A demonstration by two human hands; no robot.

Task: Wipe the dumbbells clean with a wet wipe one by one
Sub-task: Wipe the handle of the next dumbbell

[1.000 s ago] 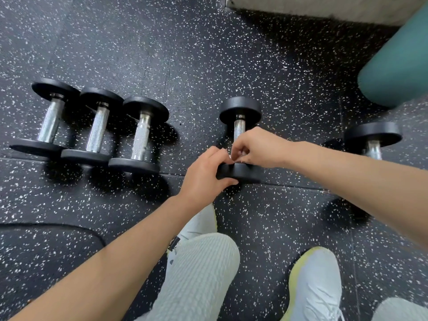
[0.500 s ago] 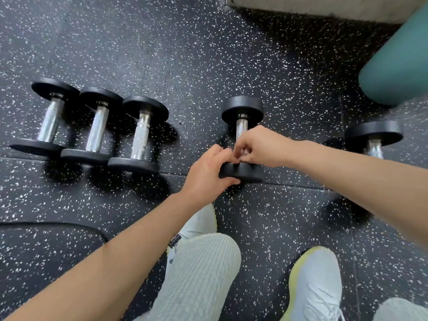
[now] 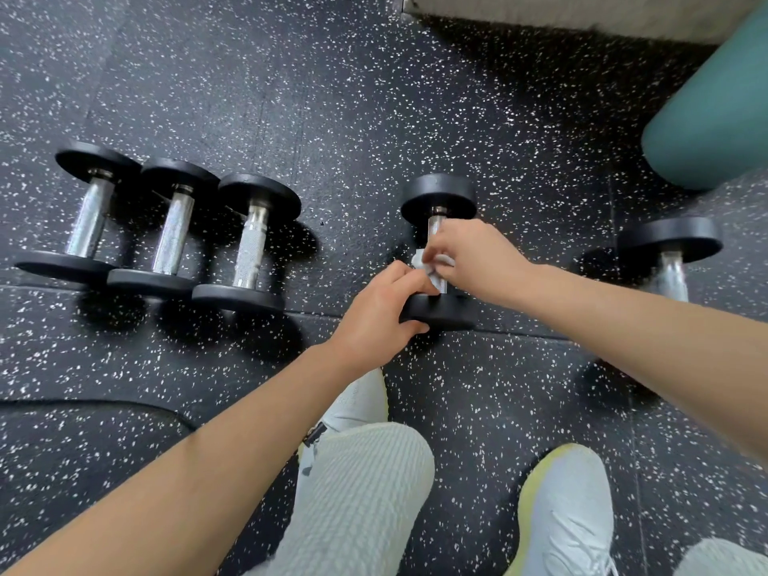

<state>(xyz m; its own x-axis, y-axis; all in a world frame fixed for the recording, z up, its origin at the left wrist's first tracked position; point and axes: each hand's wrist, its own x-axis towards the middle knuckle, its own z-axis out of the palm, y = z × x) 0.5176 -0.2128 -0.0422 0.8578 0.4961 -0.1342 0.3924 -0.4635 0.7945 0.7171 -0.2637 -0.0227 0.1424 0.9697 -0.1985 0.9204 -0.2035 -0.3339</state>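
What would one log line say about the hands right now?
step: wiping | left hand: grips dumbbell by its near end | right hand: holds wet wipe on handle

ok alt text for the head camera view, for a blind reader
A person's right hand holds a white wet wipe against the chrome handle of a dumbbell on a speckled black floor, while the left hand grips its near end. Three more dumbbells lie side by side to the left, a fifth dumbbell to the right.
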